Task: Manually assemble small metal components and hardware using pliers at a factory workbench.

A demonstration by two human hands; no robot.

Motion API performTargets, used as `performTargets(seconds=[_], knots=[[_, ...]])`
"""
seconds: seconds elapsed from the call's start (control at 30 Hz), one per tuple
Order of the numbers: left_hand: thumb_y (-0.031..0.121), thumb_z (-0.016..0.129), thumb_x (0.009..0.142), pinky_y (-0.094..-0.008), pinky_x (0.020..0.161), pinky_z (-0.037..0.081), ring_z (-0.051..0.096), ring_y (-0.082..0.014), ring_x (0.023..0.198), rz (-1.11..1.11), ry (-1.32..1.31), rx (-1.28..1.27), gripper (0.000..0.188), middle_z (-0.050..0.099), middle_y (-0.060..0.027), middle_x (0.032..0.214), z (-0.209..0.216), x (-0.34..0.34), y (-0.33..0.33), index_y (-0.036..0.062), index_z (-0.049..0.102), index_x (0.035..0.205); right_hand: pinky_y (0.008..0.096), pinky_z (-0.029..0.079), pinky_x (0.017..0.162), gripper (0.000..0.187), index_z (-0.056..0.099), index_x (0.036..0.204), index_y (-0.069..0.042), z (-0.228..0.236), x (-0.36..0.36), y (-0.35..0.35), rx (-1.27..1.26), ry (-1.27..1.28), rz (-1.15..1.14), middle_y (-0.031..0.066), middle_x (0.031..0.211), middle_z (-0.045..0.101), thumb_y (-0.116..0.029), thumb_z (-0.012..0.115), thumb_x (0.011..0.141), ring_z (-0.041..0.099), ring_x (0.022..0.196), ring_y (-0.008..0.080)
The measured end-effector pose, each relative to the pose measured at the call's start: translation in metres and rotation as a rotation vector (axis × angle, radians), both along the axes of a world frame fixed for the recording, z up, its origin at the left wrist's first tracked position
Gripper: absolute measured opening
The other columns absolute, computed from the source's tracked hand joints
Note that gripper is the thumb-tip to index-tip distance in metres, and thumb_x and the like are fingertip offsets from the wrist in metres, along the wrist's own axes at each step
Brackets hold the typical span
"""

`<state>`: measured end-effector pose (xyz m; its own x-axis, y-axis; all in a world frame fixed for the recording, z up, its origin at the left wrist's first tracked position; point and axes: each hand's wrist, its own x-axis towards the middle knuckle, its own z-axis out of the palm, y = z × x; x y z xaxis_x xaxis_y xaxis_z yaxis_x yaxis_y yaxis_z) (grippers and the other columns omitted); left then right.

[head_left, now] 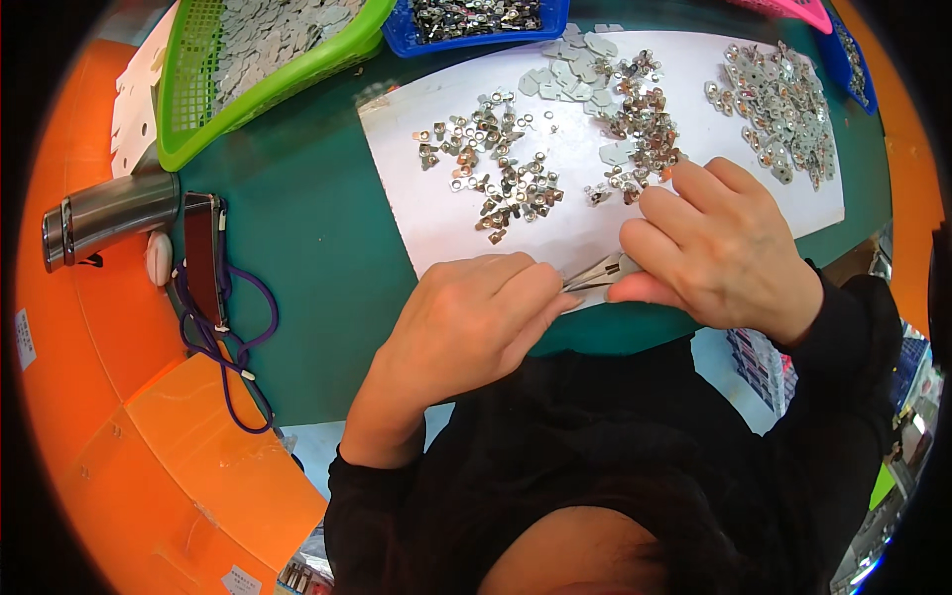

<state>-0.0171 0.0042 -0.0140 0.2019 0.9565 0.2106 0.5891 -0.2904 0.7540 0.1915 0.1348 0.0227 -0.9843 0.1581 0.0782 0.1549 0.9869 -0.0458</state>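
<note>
— What is slipping out of sight here?
— The small metal piece [598, 272] is hiding between both hands; the blue tray [476, 30] and pink basket [788, 10] are running off the top edge.

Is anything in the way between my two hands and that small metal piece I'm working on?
Nothing visible. The left hand and right hand both already pinch the small metal piece at the near edge of the white sheet. The loose metal parts lie farther back, clear of the hands.
</note>
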Motion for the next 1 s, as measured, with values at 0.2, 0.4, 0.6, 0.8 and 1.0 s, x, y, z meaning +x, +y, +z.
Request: performTargets(seconds=[0.2, 0.4, 0.6, 0.8, 1.0], knots=[[0.004, 0.066, 0.089, -0.0283, 0.053, 0.047, 0.061, -0.0192, 0.056, 0.305, -0.091, 0.049, 0.008, 0.063, -0.0081, 0.072, 0.005, -0.02, -0.002, 0.0007, 0.06, 0.084, 0.0346, 0.039, 0.064, 0.026, 0.064, 0.087, -0.01, -0.012, -0.003, 0.014, -0.141, 0.281, -0.176, 0.0039, 0.077, 0.05, -0.017, 0.076, 0.065, 0.051, 0.073, 0.0239], [0.007, 0.06, 0.097, -0.0256, 0.059, 0.051, 0.063, -0.015, 0.063, 0.593, -0.895, 0.045, 0.011, 0.068, -0.011, 0.075, 0.003, -0.029, 0.0, -0.004, 0.06, 0.095, 0.0339, 0.039, 0.064, 0.029, 0.068, 0.089, -0.013, -0.042, -0.031, -0.013, -0.103, 0.386, -0.25, 0.0006, 0.076, 0.051, -0.008, 0.076, 0.063, 0.051, 0.073, 0.0215], [0.007, 0.061, 0.097, -0.0248, 0.062, 0.052, 0.064, -0.0151, 0.065, 0.573, -0.895, 0.001, 0.012, 0.068, -0.011, 0.076, 0.001, -0.019, 0.0, -0.0049, 0.061, 0.096, 0.0337, 0.04, 0.065, 0.023, 0.067, 0.09, -0.011, -0.05, -0.029, -0.013, 0.011, 0.31, -0.196, 0.0, 0.078, 0.052, -0.011, 0.076, 0.069, 0.052, 0.073, 0.0192], [0.006, 0.062, 0.095, -0.0277, 0.064, 0.054, 0.067, -0.0176, 0.068, 0.47, -1.087, -0.197, 0.012, 0.07, -0.014, 0.081, 0.0, -0.017, 0.0, -0.0052, 0.062, 0.098, 0.0326, 0.042, 0.068, 0.03, 0.067, 0.091, -0.009, -0.049, -0.028, -0.012, 0.007, 0.312, -0.182, 0.0003, 0.078, 0.055, -0.008, 0.075, 0.062, 0.055, 0.074, 0.0201], [0.017, 0.06, 0.099, -0.0311, 0.072, 0.057, 0.071, -0.0231, 0.082, 0.311, -1.493, -0.568, 0.017, 0.071, -0.017, 0.095, -0.01, -0.01, -0.001, 0.0011, 0.062, 0.101, 0.0331, 0.044, 0.062, 0.036, 0.072, 0.091, -0.009, -0.036, -0.03, -0.012, -0.073, 0.669, -0.098, 0.0014, 0.075, 0.056, -0.011, 0.077, 0.056, 0.055, 0.069, 0.022]])
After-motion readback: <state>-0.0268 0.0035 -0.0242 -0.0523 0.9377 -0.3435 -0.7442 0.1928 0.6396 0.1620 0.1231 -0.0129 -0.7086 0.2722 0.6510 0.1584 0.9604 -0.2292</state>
